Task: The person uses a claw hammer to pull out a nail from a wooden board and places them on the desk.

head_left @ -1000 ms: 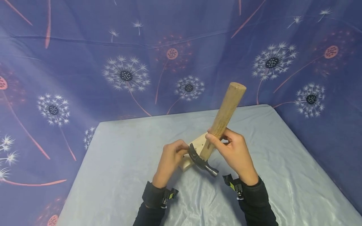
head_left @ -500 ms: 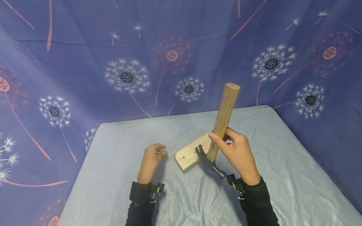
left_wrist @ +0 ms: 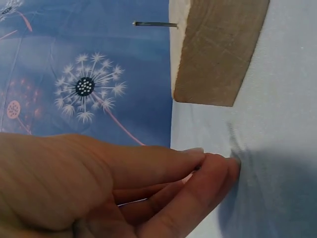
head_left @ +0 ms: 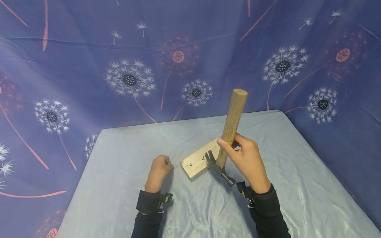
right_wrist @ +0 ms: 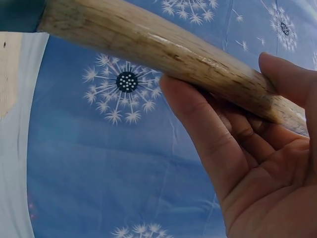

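Note:
My right hand [head_left: 248, 160] grips the wooden handle of a claw hammer [head_left: 233, 115], held with its handle end up and its dark metal head down. The claw hangs over or against a pale wooden block [head_left: 190, 170]; contact is unclear. Nails stand up from the block, one a thin nail [left_wrist: 156, 24] in the left wrist view. To the left of the block, my left hand [head_left: 157, 172] pinches a small shiny bit, apparently a nail [head_left: 169, 161], mostly hidden by the fingers. In the right wrist view, thumb and fingers hold the handle [right_wrist: 173, 54].
A light blue satiny cloth [head_left: 125, 158] covers the table, wrinkled near the front. Behind it and at the sides hangs a blue curtain [head_left: 208, 49] with dandelion prints. Black straps with small cameras sit on both wrists.
My left hand has moved left, away from the hammer claw and the block, and its fingers have curled in. The hammer handle has tilted closer to upright and shifted slightly left.

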The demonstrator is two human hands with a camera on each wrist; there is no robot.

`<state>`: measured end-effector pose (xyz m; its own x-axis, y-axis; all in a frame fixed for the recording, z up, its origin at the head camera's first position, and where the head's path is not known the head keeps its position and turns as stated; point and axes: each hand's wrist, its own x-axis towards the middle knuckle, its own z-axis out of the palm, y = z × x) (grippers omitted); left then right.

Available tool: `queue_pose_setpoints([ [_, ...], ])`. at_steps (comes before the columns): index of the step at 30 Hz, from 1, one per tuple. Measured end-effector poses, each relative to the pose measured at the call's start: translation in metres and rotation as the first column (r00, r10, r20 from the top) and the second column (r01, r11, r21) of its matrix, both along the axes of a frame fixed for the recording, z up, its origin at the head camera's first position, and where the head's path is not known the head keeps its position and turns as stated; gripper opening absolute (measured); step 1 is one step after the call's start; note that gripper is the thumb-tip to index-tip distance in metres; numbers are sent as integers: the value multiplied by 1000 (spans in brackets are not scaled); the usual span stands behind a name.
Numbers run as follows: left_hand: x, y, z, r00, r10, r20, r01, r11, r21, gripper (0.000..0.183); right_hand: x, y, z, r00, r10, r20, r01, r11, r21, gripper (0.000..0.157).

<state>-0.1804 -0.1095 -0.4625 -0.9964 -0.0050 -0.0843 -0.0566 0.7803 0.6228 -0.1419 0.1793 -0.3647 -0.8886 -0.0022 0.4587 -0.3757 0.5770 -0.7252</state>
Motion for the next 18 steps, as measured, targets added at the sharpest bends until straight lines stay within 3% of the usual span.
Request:
queue_pose_setpoints([
  [3,-1,1,-3,1000,3,-3,-3,1000,-17,7,-1,-1,-1,1000,0,-10,0,1000,24,25],
  [10,-1,6,-6,997,38,67,-39,999,21,16,-5,-2,-1,1000,-16,-10,16,998,54,26],
  [18,3,9,-6,996,47,72,-48,999,21,17,-7,-2,-5,1000,-9,27,8,999,47,27],
])
